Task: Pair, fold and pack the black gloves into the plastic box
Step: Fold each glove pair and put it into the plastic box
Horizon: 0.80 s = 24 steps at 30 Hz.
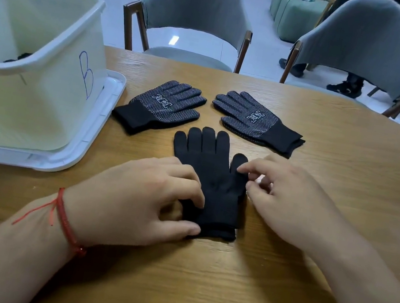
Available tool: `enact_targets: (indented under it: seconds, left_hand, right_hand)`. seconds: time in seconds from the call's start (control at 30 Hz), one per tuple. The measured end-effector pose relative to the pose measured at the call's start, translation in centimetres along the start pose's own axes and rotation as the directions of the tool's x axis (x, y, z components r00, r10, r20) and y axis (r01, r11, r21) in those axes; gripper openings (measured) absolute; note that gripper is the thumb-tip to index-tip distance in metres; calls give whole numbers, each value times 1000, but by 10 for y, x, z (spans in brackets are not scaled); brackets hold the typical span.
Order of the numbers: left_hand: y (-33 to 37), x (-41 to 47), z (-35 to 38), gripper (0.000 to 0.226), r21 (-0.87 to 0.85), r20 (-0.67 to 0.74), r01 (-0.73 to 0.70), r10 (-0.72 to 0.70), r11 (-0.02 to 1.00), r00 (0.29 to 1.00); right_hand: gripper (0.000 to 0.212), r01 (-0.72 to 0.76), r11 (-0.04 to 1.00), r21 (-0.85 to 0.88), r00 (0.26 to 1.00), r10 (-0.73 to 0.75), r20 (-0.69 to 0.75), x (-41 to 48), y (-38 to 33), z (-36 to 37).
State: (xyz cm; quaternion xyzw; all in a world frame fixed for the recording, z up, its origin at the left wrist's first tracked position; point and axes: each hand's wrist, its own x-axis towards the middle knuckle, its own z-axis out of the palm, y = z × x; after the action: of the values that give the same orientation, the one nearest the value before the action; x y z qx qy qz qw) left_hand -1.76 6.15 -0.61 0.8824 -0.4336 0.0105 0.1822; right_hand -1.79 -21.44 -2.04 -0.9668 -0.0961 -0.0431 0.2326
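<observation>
surface (336, 175): wood grain, curved far edge | left: white lid (105, 113) flat, plastic box (52, 88) on lid | middle: left dotted glove (164, 107), right dotted glove (250, 118), apart | nearer: plain black glove (215, 178), flat
</observation>
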Motion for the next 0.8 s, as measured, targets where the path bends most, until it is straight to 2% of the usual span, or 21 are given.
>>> enact_targets:
  seconds: [0.07, 0.17, 0.23, 0.33, 0.5, 0.63, 0.8]
  left_hand:
    - [4, 2, 2, 32, 36, -9, 1, -1, 999, 1000]
    - [10, 3, 3, 26, 86, -36, -2, 5, 996, 999]
    - [12, 3, 5, 23, 114, -59, -4, 11, 994, 998]
    - [11, 3, 5, 21, 113, -82, -2, 11, 994, 997]
    - [6, -3, -4, 9, 17, -138, -26, 28, 1000, 990]
    - [8, -1, 0, 10, 18, -43, -58, 58, 998, 997]
    - [5, -1, 0, 12, 9, 12, -48, 48, 999, 999]
  right_hand:
    - [33, 9, 1000, -23, 999, -8, 48, -1, -1, -5]
    - [51, 26, 996, -80, 979, -10, 202, -4, -5, -17]
    - [61, 42, 996, -76, 968, -22, 250, -6, -7, -22]
    - [68, 48, 996, -70, 969, -29, 246, -7, -10, -23]
    - [70, 40, 996, -79, 968, -19, 250, -7, -11, -20]
    - [68, 37, 996, -83, 967, -15, 254, -8, -12, -22]
    - [67, 52, 995, -82, 965, -29, 259, -9, -12, -23]
